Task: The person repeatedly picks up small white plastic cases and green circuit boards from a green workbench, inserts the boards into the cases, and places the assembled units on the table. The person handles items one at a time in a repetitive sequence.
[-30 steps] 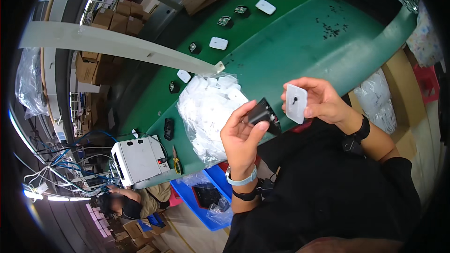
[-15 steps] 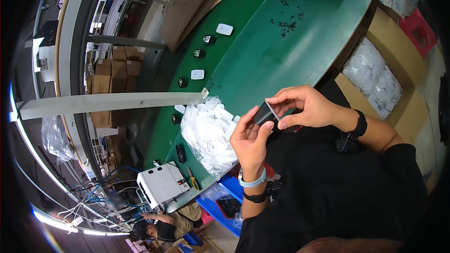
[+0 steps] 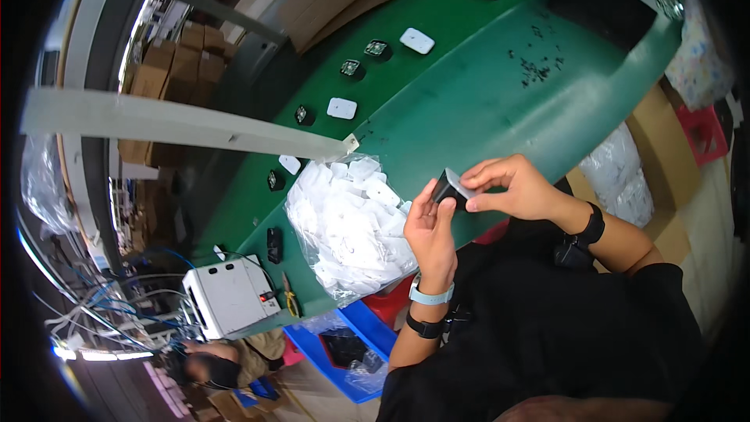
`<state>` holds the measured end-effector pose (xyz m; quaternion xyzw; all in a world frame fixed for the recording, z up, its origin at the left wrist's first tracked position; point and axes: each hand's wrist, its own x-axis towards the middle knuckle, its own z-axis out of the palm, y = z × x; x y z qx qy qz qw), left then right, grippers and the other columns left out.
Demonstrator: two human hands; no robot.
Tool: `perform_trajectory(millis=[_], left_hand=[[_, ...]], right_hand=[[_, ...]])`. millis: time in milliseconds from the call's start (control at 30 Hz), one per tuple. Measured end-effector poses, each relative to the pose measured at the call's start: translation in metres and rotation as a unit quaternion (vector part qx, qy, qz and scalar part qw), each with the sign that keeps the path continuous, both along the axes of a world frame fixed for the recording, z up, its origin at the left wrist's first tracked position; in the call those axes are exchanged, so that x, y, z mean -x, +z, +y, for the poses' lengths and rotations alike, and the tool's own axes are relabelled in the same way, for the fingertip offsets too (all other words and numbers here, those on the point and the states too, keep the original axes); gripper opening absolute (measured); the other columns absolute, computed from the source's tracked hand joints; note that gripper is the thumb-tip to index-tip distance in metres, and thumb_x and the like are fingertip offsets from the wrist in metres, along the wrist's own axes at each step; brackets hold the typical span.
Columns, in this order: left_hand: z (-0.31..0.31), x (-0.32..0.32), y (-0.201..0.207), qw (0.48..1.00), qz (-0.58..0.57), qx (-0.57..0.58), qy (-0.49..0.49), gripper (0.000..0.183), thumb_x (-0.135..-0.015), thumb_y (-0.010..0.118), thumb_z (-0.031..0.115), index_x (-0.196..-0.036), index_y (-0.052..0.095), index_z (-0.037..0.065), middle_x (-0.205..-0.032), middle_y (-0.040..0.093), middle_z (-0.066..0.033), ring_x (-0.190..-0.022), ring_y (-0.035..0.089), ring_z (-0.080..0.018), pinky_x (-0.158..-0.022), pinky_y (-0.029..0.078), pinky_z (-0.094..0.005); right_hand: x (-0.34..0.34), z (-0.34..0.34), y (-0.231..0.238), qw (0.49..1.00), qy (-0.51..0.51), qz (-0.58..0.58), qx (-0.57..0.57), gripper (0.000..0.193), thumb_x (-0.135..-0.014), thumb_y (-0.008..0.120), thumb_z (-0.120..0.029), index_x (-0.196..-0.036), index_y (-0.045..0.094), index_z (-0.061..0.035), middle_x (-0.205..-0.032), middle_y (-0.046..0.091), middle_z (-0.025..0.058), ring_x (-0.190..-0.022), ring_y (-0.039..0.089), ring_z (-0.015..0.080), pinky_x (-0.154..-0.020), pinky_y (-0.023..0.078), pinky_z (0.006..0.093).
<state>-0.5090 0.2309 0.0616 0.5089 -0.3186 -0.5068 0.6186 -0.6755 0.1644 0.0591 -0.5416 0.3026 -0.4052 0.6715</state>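
Left hand [image 3: 432, 233] and right hand [image 3: 519, 187] nearly meet — both half-curled.

I can read no text, number or sign here. On the white box [image 3: 234, 297] at the left end of the counter [image 3: 449, 121], on the clear bag [image 3: 351, 227] by its near edge, and on the brown cartons [image 3: 160, 70] beyond its far edge, any print is too small or blurred for me.

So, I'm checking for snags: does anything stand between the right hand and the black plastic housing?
Only the pale plastic plate that the right hand itself holds; the left hand holds the black plastic housing beside it. Nothing else visible intervenes.
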Motion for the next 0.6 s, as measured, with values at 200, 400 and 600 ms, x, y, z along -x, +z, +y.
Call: perform_trajectory(millis=[200,400,600], left_hand=[[-0.025,-0.044,0.008,0.979,-0.201,-0.039,-0.019,0.038,-0.096,0.064,0.011,-0.13,0.055,-0.003,-0.126,0.062,-0.0161,-0.117,0.059,-0.0229,-0.1,0.046,-0.0337],[-0.005,-0.11,0.007,0.8,-0.598,-0.009,-0.049,0.032,-0.079,0.07,0.004,-0.109,0.062,-0.002,-0.11,0.062,-0.0194,-0.104,0.056,-0.0398,-0.092,0.046,-0.0458],[-0.009,-0.115,-0.001,0.745,-0.664,-0.043,-0.034,0.041,-0.075,0.075,0.007,-0.112,0.06,-0.003,-0.114,0.059,-0.0189,-0.109,0.053,-0.0393,-0.094,0.044,-0.0458]], right_hand=[[-0.02,-0.149,-0.015,0.936,-0.123,0.252,0.214,0.018,-0.077,0.078,-0.015,-0.087,0.073,-0.0017,-0.077,0.071,0.008,-0.071,0.065,0.0138,-0.066,0.053,0.0298],[0.006,-0.292,-0.055,0.763,-0.226,0.519,0.311,0.032,-0.078,0.077,-0.029,-0.094,0.071,-0.0018,-0.091,0.071,0.0193,-0.086,0.068,0.0371,-0.078,0.054,0.0433],[-0.006,-0.278,-0.045,0.755,-0.224,0.507,0.351,0.04,-0.08,0.078,-0.033,-0.103,0.071,-0.002,-0.103,0.071,0.0173,-0.096,0.068,0.0345,-0.083,0.053,0.0435]])
